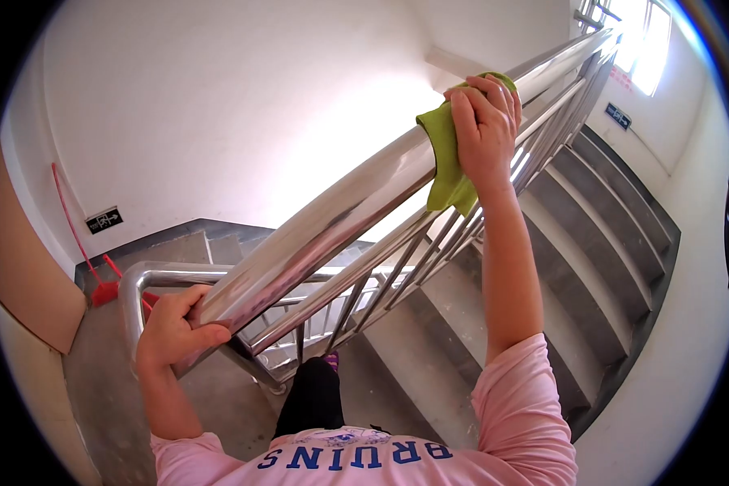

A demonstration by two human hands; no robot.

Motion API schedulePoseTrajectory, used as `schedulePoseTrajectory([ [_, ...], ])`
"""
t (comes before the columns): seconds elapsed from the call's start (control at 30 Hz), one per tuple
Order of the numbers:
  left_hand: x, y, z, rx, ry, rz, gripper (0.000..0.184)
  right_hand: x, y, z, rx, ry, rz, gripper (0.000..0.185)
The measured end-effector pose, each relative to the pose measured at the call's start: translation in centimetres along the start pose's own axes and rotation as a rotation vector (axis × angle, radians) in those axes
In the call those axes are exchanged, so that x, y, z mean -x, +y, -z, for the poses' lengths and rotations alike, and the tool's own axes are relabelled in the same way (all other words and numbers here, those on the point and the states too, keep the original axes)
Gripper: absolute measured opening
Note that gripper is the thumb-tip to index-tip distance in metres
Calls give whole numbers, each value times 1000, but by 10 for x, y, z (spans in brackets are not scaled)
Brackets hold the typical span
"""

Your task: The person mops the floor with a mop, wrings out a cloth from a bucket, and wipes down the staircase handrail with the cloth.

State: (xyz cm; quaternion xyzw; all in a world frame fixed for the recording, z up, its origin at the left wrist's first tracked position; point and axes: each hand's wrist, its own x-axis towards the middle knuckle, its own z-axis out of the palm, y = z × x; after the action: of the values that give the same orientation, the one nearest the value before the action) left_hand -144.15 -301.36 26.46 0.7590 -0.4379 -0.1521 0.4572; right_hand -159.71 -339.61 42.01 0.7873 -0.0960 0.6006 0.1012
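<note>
A shiny metal handrail (332,206) slopes from the lower left up to the upper right in the head view. My right hand (488,134) presses a green cloth (444,158) over the upper part of the rail, its fingers curled across the top. One end of the cloth hangs down the rail's near side. Near the lower bend of the rail, my left hand (178,328) is wrapped round the metal, thumb on the near side and fingers partly hidden behind it.
Stairs (575,267) climb on the right beside a pale wall. Metal balusters (364,300) stand under the rail. A red broom and dustpan (104,292) lean at the left wall, near an exit sign (104,219). Bright light enters by a window (646,49).
</note>
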Motion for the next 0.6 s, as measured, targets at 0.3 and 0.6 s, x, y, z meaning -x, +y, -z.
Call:
schedulePoseTrajectory([
  [0.3, 0, -2, -1, 31, -17, 15, 64, 37, -65, -8, -29, 34, 71, 20],
  [0.6, 1, 6, -4, 152, -34, 55, 65, 101, -166, -10, -259, -112, 255, 20],
])
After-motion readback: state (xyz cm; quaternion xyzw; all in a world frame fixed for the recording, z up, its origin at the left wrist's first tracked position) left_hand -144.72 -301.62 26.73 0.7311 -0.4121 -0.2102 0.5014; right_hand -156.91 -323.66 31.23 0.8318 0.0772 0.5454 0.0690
